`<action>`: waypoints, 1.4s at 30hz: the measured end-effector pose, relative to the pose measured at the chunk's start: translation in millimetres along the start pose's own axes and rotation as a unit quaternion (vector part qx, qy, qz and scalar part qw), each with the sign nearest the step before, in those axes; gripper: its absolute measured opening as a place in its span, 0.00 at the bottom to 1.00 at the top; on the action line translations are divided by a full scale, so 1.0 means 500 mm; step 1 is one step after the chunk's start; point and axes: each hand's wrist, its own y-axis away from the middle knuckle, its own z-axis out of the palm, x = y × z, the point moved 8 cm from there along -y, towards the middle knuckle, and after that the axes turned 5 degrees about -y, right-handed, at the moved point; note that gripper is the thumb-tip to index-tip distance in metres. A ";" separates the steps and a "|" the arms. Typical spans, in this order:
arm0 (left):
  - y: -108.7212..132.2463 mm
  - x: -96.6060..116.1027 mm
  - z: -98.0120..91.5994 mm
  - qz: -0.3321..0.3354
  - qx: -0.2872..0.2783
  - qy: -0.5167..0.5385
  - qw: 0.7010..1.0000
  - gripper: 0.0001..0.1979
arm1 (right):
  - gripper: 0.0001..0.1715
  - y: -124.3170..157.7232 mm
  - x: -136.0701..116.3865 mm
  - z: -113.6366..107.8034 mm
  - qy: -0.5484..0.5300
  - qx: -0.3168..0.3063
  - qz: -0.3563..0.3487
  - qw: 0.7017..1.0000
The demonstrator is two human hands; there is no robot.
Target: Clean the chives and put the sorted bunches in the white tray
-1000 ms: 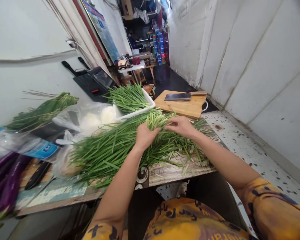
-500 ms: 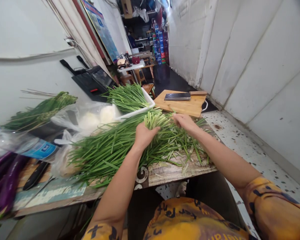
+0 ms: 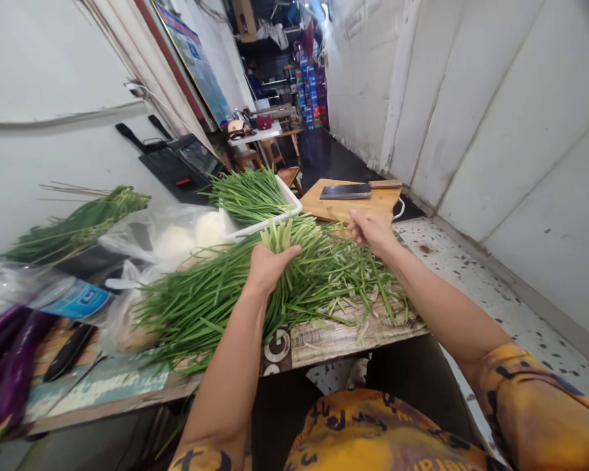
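Note:
My left hand [image 3: 271, 265] is closed round a bunch of garlic chives [image 3: 279, 235], its pale cut ends pointing up past my thumb. Beneath it, a large heap of long green chives [image 3: 196, 294] spreads across the table. My right hand [image 3: 370, 230] is held above the right end of the heap with its fingers curled into a pinch. Whatever lies between those fingertips, if anything, is too small to make out. Below this hand, loose trimmed bits and stray leaves [image 3: 368, 288] litter the wood-patterned tabletop [image 3: 324, 343].
Behind the heap stands a white tray [image 3: 289, 196] of chives. A cleaver [image 3: 346, 191] lies on a wooden cutting board [image 3: 319, 208]. To the left are bagged white vegetables [image 3: 209, 229], a plastic bottle [image 3: 73, 297], eggplants [image 3: 22, 366] and a black-handled knife [image 3: 69, 353].
My left hand has shifted left with the chive bunch. My right hand has moved slightly up and right, widening the gap between the hands.

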 end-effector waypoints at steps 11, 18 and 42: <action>-0.005 0.003 -0.005 -0.015 -0.016 0.080 0.997 0.24 | 0.39 0.118 -0.011 0.220 0.493 -0.203 -0.373 0.759; -0.010 0.052 -0.104 -0.028 0.024 0.166 0.985 0.17 | 0.41 0.106 0.067 0.257 0.583 -0.245 -0.312 0.709; -0.187 0.385 -0.144 0.073 0.095 0.294 0.948 0.07 | 0.16 0.224 -0.136 0.257 0.521 -0.223 -0.563 0.602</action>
